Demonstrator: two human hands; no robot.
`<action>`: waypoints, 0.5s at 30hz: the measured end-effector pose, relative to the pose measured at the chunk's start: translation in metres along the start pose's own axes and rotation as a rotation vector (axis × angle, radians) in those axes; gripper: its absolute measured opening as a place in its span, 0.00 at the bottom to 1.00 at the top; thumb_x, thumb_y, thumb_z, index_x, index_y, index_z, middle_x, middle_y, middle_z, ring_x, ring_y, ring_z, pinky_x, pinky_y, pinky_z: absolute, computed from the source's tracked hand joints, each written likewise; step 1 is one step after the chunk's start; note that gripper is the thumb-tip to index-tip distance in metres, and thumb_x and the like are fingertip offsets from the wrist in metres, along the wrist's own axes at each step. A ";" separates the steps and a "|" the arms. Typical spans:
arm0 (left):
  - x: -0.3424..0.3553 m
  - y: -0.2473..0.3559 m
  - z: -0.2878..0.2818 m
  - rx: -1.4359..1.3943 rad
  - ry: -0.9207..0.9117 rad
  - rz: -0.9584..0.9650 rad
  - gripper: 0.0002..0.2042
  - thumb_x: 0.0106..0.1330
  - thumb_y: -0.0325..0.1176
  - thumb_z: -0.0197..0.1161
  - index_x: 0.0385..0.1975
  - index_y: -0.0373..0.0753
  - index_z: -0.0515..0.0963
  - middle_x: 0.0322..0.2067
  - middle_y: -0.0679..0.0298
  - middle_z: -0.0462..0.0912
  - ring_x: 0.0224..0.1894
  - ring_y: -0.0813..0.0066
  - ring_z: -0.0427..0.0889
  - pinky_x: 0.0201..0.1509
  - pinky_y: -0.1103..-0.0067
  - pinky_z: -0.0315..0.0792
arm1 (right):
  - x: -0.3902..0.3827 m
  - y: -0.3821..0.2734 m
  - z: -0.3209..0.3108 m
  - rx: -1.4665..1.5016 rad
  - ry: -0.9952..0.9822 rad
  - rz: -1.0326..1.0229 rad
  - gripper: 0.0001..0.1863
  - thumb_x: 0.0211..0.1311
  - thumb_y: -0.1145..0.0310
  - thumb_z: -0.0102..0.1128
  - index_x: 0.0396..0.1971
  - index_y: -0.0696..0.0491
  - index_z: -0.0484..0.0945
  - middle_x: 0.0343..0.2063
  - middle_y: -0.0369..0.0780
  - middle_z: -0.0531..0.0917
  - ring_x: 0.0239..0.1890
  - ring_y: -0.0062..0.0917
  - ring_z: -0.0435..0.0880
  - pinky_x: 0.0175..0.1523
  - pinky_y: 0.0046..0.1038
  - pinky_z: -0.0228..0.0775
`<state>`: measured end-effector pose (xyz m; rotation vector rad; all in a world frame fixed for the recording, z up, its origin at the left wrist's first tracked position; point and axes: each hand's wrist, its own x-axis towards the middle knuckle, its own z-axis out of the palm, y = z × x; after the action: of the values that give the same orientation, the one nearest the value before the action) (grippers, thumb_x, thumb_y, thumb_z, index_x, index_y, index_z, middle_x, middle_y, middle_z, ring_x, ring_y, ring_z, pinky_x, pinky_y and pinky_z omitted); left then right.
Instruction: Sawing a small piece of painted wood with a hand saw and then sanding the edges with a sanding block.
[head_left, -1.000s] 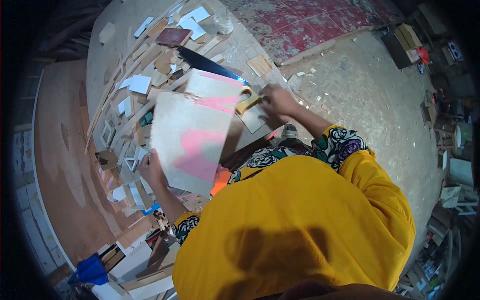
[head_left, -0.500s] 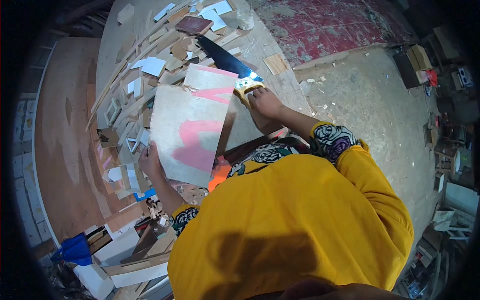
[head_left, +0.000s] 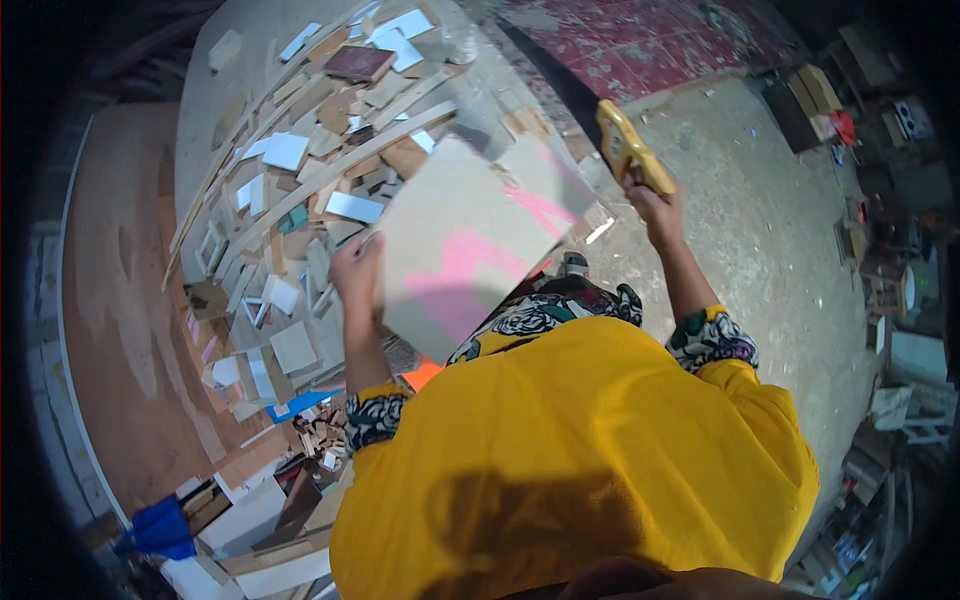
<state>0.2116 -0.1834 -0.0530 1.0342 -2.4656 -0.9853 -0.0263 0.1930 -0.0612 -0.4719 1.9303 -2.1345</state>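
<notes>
My left hand grips the left edge of a pale board with pink paint marks. The board is tilted over the near side of the cluttered work table. A notch shows in its far edge. Out to the right, my right hand is closed round the yellow handle of a handsaw. The saw's dark blade points far and to the left, beyond the board's right corner and apart from it.
Wood offcuts, white blocks and a dark red block cover the table. A large brown sheet lies at left. Red tiles and concrete floor are at right. Cardboard boxes stand at the far right.
The handsaw has swung right, away from the board, with my right hand on its handle. The board has turned clockwise and shifted right, and my left hand has moved up with it.
</notes>
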 end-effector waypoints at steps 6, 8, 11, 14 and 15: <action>0.052 0.048 0.120 0.363 -0.260 0.037 0.24 0.50 0.58 0.59 0.35 0.44 0.82 0.31 0.57 0.83 0.36 0.57 0.82 0.40 0.67 0.71 | -0.083 -0.044 -0.051 -0.041 0.207 0.190 0.11 0.37 0.77 0.50 0.26 0.55 0.70 0.22 0.35 0.73 0.22 0.16 0.68 0.26 0.18 0.58; 0.061 0.045 0.149 0.363 -0.245 0.084 0.24 0.49 0.58 0.60 0.36 0.44 0.82 0.32 0.57 0.83 0.38 0.57 0.81 0.41 0.67 0.71 | -0.105 -0.044 -0.056 -0.042 0.269 0.240 0.09 0.36 0.77 0.51 0.24 0.55 0.70 0.21 0.35 0.73 0.22 0.17 0.70 0.26 0.18 0.60; 0.070 0.045 0.170 0.350 -0.259 0.082 0.25 0.49 0.59 0.60 0.37 0.45 0.82 0.36 0.57 0.83 0.41 0.58 0.81 0.44 0.67 0.70 | -0.130 -0.017 -0.062 -0.093 0.285 0.222 0.06 0.37 0.76 0.54 0.21 0.55 0.70 0.21 0.35 0.74 0.23 0.18 0.72 0.26 0.18 0.61; 0.067 0.052 0.174 0.363 -0.261 0.034 0.24 0.49 0.58 0.61 0.39 0.47 0.82 0.37 0.59 0.83 0.43 0.58 0.80 0.50 0.65 0.67 | -0.140 0.007 -0.068 -0.183 0.222 0.262 0.05 0.43 0.73 0.56 0.21 0.56 0.72 0.19 0.32 0.72 0.20 0.16 0.69 0.25 0.19 0.61; 0.066 0.056 0.174 0.389 -0.227 0.030 0.24 0.49 0.57 0.61 0.41 0.48 0.81 0.37 0.60 0.83 0.44 0.58 0.80 0.53 0.63 0.64 | -0.143 0.019 -0.075 -0.223 0.180 0.232 0.05 0.45 0.72 0.57 0.22 0.56 0.72 0.18 0.32 0.71 0.20 0.15 0.69 0.25 0.19 0.60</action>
<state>0.0501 -0.1183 -0.1403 1.0386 -2.9316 -0.6559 0.0767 0.3134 -0.0983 -0.0864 2.2119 -1.8821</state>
